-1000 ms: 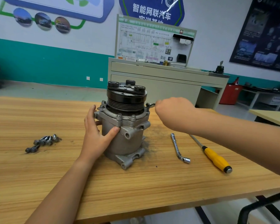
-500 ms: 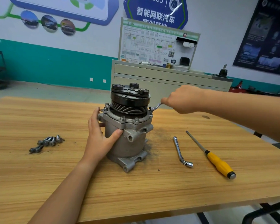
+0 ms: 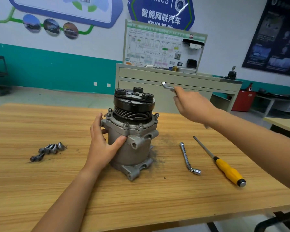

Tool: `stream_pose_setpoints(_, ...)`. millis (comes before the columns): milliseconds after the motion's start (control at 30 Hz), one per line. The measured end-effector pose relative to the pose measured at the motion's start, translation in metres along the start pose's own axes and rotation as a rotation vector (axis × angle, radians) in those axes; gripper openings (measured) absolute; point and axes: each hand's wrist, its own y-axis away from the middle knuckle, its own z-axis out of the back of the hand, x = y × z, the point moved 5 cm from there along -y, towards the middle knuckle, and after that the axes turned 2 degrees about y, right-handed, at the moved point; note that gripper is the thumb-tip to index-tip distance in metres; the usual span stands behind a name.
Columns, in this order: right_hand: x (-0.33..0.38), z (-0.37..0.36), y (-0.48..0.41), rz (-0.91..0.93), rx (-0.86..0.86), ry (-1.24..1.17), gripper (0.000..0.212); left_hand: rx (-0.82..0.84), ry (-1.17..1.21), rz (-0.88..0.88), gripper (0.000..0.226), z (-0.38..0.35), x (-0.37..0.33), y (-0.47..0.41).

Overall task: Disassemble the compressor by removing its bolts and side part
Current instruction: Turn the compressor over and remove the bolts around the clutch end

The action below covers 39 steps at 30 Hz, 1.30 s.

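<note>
The grey cast-metal compressor (image 3: 136, 151), topped by a black pulley, stands upright in the middle of the wooden worktop (image 3: 40, 181). It looks heavy, rigid and grimy, so it is best gripped around the housing. The left hand (image 3: 102, 144) does this, its fingers and thumb wrapped on the housing. Several flange bolts (image 3: 126, 125) sit in place. The right hand (image 3: 192, 106), raised beside the pulley, pinches a small bent silver wrench (image 3: 167, 87).

Bright, even indoor light — soft, faint shadows on the desk (image 3: 40, 190). The raised right hand (image 3: 193, 104) is motion-blurred; wide-angle distortion bends the edges — the far wall looks slightly soft.
</note>
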Motion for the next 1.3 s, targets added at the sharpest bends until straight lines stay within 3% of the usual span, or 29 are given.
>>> stream_pose_setpoints(233, 0.026, -0.005, 0.032, -0.042, 0.319, 0.163, 0.025, 0.009, -0.004, 0.004, 0.097, 0.000, -0.002, 0.001)
stream_pose_setpoints(467, 0.048, 0.006, 0.013, 0.148, 0.425, 0.424, 0.019, 0.012, -0.013, 0.019, 0.095, 0.000, -0.002, 0.001)
stream_pose_setpoints(633, 0.051, 0.010, 0.007, 0.279, 0.450, 0.490, 0.013, 0.010, 0.000, 0.012, 0.093, -0.001, -0.001, 0.001)
stream_pose_setpoints(767, 0.022, 0.005, -0.005, 0.303, 0.500, 0.491, 0.037, 0.000, 0.002, 0.002, 0.093, 0.000, 0.000, 0.001)
stream_pose_setpoints(833, 0.015, -0.002, -0.012, 0.316, 0.443, 0.548, 0.046, 0.001, -0.003, 0.000, 0.093, 0.000, 0.001, 0.000)
stream_pose_setpoints(933, 0.022, -0.019, -0.030, 0.353, 0.256, 0.539, 0.043, -0.003, -0.020, -0.025, 0.091, 0.001, 0.000, -0.001)
stream_pose_setpoints(1033, 0.026, -0.038, -0.042, 0.336, 0.132, 0.430, 0.034, -0.008, -0.031, -0.013, 0.092, 0.002, 0.001, 0.000)
stream_pose_setpoints(1100, 0.018, -0.042, -0.038, 0.201, 0.017, 0.260, 0.033, -0.009, -0.024, -0.013, 0.090, 0.003, 0.000, 0.001)
stream_pose_setpoints(1200, -0.009, -0.035, -0.011, -0.186, -0.292, -0.346, 0.027, -0.015, -0.033, -0.024, 0.090, 0.002, -0.002, 0.000)
stream_pose_setpoints(1300, -0.015, -0.045, 0.023, -0.460, -0.414, -0.930, 0.015, -0.009, -0.058, -0.020, 0.093, 0.004, -0.003, -0.001)
